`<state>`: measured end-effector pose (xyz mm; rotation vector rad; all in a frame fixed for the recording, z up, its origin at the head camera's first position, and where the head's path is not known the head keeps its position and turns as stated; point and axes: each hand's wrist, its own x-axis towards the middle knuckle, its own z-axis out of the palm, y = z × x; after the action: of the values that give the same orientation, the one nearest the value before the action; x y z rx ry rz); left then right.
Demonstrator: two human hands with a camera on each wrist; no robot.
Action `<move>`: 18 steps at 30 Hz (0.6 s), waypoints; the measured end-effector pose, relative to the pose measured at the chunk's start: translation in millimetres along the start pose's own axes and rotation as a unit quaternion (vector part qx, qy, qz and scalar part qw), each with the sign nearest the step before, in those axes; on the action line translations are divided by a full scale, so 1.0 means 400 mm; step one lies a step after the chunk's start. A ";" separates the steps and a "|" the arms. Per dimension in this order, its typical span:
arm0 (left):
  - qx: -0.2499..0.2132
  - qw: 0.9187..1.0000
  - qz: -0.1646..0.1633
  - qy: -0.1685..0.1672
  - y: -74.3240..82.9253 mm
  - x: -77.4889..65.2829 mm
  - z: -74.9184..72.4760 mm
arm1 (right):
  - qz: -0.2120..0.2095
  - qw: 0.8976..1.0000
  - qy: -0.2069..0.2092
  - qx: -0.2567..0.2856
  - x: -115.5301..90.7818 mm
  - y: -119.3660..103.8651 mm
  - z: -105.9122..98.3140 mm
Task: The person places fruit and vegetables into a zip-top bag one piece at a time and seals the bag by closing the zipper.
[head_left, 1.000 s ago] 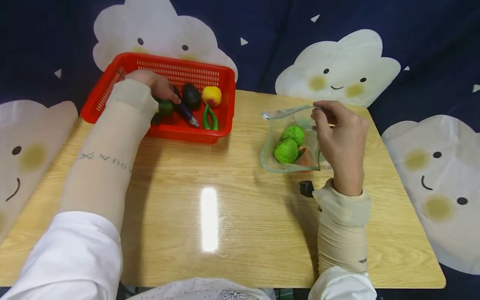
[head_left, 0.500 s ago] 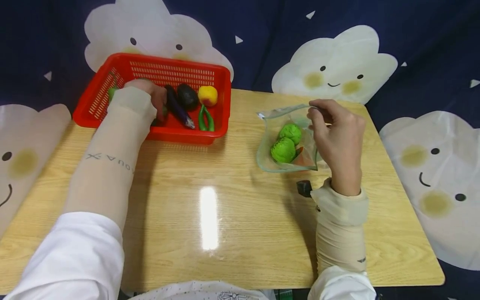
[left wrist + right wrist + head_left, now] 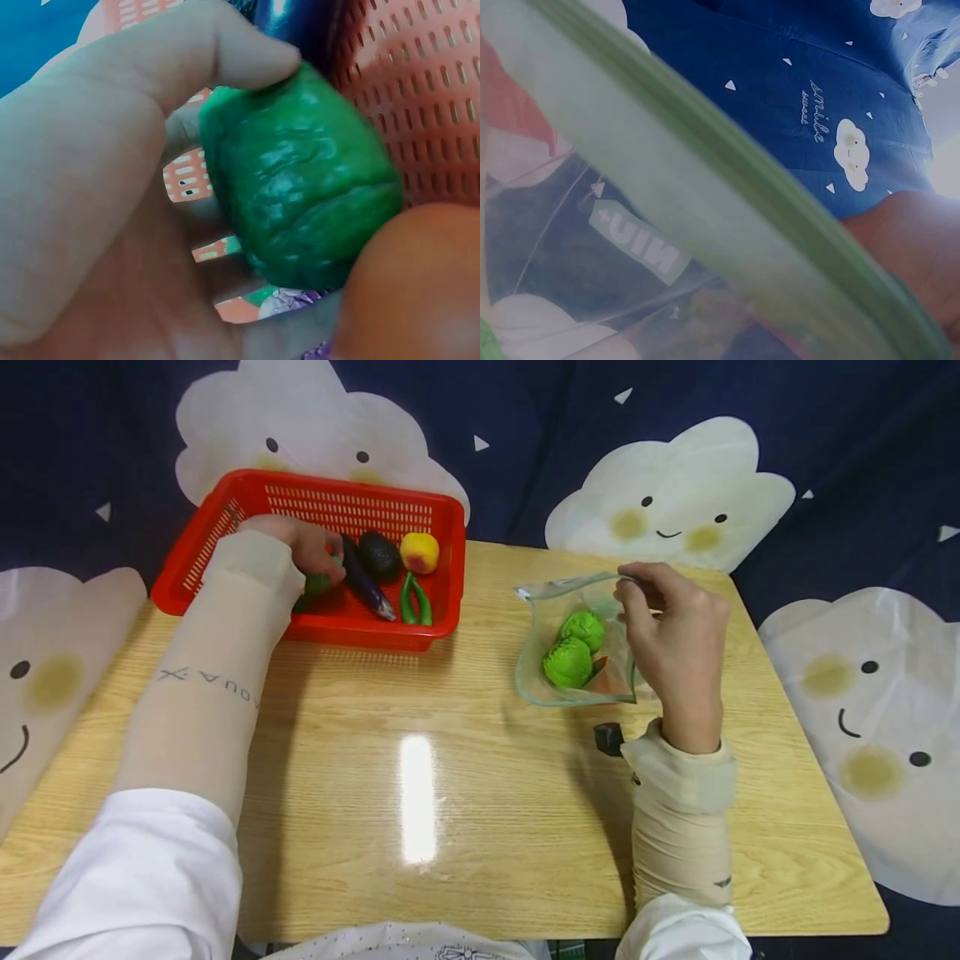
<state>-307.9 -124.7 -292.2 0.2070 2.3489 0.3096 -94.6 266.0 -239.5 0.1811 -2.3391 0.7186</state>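
In the head view my left hand (image 3: pixel 303 547) reaches into the red basket (image 3: pixel 442 631) at the back left. The left wrist view has its thumb and fingers around a wrinkled green pepper (image 3: pixel 300 180). Beside the pepper lies an eggplant (image 3: pixel 366 583), then an avocado (image 3: pixel 378 557). A round orange thing (image 3: pixel 420 285) shows near the pepper in the left wrist view. My right hand (image 3: pixel 686 631) pinches the top edge of a clear zip bag (image 3: pixel 534 668). Two green cabbage-like balls (image 3: pixel 567 662) and a partly hidden orange-red piece (image 3: pixel 602 681) are inside the bag.
A yellow-red peach-like fruit (image 3: pixel 420 553) and green chili peppers (image 3: pixel 415 602) lie at the basket's right end. Near my right wrist is a small black object (image 3: pixel 608 739). The wooden table (image 3: pixel 480 827) meets a dark blue cloth (image 3: pixel 517 468) with clouds at the back.
My left hand has moved off the eggplant, slightly left inside the basket, and now grips the green pepper. The right hand keeps its hold on the bag.
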 end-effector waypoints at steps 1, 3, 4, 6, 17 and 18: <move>-0.008 1.000 -0.001 0.000 0.000 0.000 0.000 | 0.001 1.000 0.000 0.000 0.000 0.000 0.000; -0.013 1.000 0.007 -0.001 0.002 0.000 -0.001 | 0.000 1.000 0.001 -0.001 0.001 0.000 -0.001; -0.009 1.000 0.013 0.003 0.003 0.000 -0.001 | 0.001 1.000 0.001 -0.001 0.001 0.000 -0.002; -0.013 1.000 0.023 0.011 0.005 -0.002 -0.003 | 0.000 1.000 0.001 -0.002 0.001 0.000 -0.002; 0.039 0.988 0.087 0.117 0.012 -0.014 -0.021 | 0.004 1.000 0.000 -0.002 0.003 -0.001 -0.005; 0.040 0.988 0.092 0.121 0.012 -0.015 -0.021 | 0.004 1.000 -0.001 -0.002 0.002 -0.001 -0.005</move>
<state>-309.4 -122.8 -281.0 0.4491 2.5904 0.3469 -94.0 266.8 -237.4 0.1710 -2.3441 0.7177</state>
